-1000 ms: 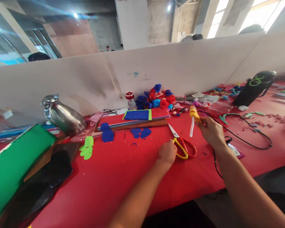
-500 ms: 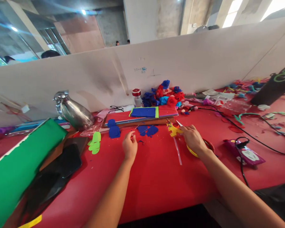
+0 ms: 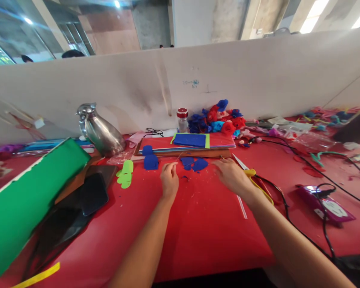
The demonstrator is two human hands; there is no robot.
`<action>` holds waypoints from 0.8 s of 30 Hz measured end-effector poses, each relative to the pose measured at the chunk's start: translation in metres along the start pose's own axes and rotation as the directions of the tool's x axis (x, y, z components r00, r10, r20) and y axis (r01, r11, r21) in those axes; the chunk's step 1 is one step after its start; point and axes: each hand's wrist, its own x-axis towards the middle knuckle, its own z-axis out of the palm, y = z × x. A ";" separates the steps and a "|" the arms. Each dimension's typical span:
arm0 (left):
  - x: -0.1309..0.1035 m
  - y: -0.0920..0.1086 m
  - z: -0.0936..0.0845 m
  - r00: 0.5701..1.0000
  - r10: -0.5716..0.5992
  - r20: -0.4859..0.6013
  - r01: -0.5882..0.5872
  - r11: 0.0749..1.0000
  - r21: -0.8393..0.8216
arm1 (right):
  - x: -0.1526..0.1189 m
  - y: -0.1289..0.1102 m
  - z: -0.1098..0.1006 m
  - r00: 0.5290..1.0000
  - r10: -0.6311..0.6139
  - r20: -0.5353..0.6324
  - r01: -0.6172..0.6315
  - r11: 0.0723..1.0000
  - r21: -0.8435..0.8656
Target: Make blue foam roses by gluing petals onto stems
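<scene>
My left hand (image 3: 169, 181) is closed in a pinch on a thin wire (image 3: 180, 156) that slants up from the fingertips. Just right of it lie blue paper pieces (image 3: 199, 164) cut into petal shapes. My right hand (image 3: 232, 175) hovers over the table right of those pieces, its fingers stretched leftward, slightly blurred, with nothing visible in them. Scissors (image 3: 251, 173) with yellow handles lie right of this hand, partly behind the wrist. A clear stick (image 3: 242, 206) shows below the wrist; the yellow object at its upper end is hidden by the hand.
Green pieces (image 3: 126, 174) and more blue pieces (image 3: 151, 162) lie left. Behind stand a paper stack (image 3: 219, 141), a red-lidded jar (image 3: 183, 120), paper flowers (image 3: 225, 120) and a metal jug (image 3: 103, 130). A phone (image 3: 95, 194) is left; a purple cabled box (image 3: 327, 205) is right.
My right hand has moved off the scissors and shifted left, now covering the yellow object. My left hand stays pinched on the wire. The camera view has shifted.
</scene>
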 end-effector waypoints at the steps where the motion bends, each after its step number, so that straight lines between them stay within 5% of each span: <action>1: 0.000 -0.001 -0.001 1.000 -0.023 0.010 0.023 1.000 -0.018 | 0.013 -0.014 0.000 0.997 -0.056 0.052 0.055 0.998 0.006; 4: 0.000 -0.005 -0.002 0.995 -0.099 0.018 0.100 0.990 -0.100 | 0.049 -0.044 0.006 0.979 -0.036 0.202 0.044 0.998 -0.035; 7: 0.002 -0.007 -0.001 0.977 -0.210 0.037 0.211 0.934 -0.289 | 0.072 -0.057 0.019 0.975 0.011 0.223 0.002 0.998 -0.056; 12: 0.007 0.002 -0.005 0.880 -0.396 0.260 0.464 0.611 -0.641 | 0.074 -0.069 0.033 0.981 0.038 0.192 -0.034 0.999 -0.023; 17: 0.010 0.011 -0.010 0.810 -0.443 0.384 0.545 0.329 -0.771 | 0.056 -0.078 0.042 0.996 0.085 0.037 -0.089 0.987 0.133; 20: 0.011 0.011 -0.011 0.772 -0.465 0.434 0.584 0.251 -0.772 | 0.040 -0.082 0.049 0.990 0.131 -0.043 -0.093 0.866 0.492; 24: 0.009 0.013 -0.012 0.772 -0.459 0.440 0.589 0.259 -0.765 | 0.022 -0.089 0.061 0.994 0.106 -0.028 -0.042 0.605 0.795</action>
